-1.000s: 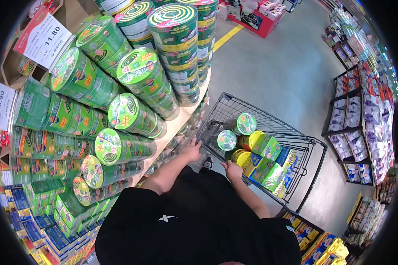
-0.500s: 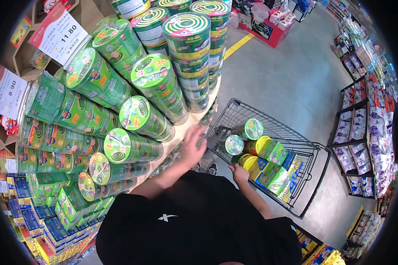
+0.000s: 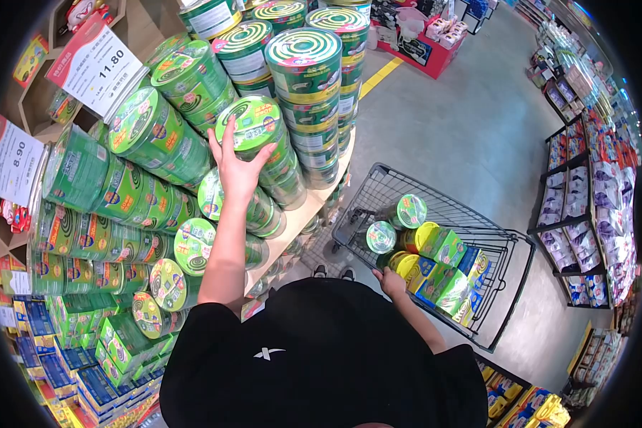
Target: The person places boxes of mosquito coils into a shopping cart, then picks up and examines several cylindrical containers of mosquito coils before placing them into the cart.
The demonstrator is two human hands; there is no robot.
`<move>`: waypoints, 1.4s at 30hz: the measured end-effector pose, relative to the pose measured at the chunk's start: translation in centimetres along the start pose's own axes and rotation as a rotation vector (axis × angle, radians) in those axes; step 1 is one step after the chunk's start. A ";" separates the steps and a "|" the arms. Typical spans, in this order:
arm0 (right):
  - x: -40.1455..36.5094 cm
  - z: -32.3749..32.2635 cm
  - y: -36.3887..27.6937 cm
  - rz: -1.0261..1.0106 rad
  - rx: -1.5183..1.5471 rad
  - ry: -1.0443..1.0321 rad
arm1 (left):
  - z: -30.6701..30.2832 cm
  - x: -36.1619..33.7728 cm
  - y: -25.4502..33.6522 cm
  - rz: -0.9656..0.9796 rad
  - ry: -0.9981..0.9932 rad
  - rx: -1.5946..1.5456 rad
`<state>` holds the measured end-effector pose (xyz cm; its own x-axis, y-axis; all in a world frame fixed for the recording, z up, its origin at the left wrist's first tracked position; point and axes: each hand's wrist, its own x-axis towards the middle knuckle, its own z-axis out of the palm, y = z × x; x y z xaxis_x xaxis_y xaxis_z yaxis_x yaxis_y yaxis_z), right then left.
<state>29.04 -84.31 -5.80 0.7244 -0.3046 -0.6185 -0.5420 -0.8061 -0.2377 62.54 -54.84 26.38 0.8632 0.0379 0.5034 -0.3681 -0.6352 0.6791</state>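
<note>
My left hand (image 3: 240, 167) reaches over the display with thumb and fingers spread across the near rim of a green tub of mosquito coils (image 3: 252, 120). This tub tops a stack, and the hand touches it without visibly lifting it. Further tubs stand in stacks around it, including a taller dark green stack (image 3: 305, 75) beside it. My right hand (image 3: 391, 283) is closed on the near side rim of the shopping cart (image 3: 503, 314); its fingertips are partly hidden. In the cart lie two clear-lidded tubs (image 3: 411, 211), yellow-lidded tubs (image 3: 406, 265) and green boxes (image 3: 451, 291).
Price signs (image 3: 98, 65) stand above the stacks at left. Green and blue boxes (image 3: 125, 346) are piled below them. Across the grey aisle floor (image 3: 435, 128) stands a rack of packets (image 3: 585, 207). A red display box (image 3: 435, 46) sits at the far end.
My left hand has moved from beside the display edge up and away onto the top tub of a stack. My right hand stays on the cart.
</note>
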 end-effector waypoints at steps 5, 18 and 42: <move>0.2 0.5 0.3 0.015 0.004 -0.027 | 0.5 0.3 -0.6 0.035 0.041 -0.039; 0.4 0.5 0.6 -0.003 0.054 0.002 | 0.8 -0.9 -0.4 0.083 0.169 -0.180; -11.7 -18.8 -14.5 -0.214 1.882 -0.390 | 2.2 -16.0 4.8 0.412 -0.639 -0.438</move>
<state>36.41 -78.59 18.99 0.8546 0.0367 -0.5181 -0.3557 0.7682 -0.5323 47.75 -60.21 20.36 0.6123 -0.6518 0.4474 -0.6797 -0.1451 0.7190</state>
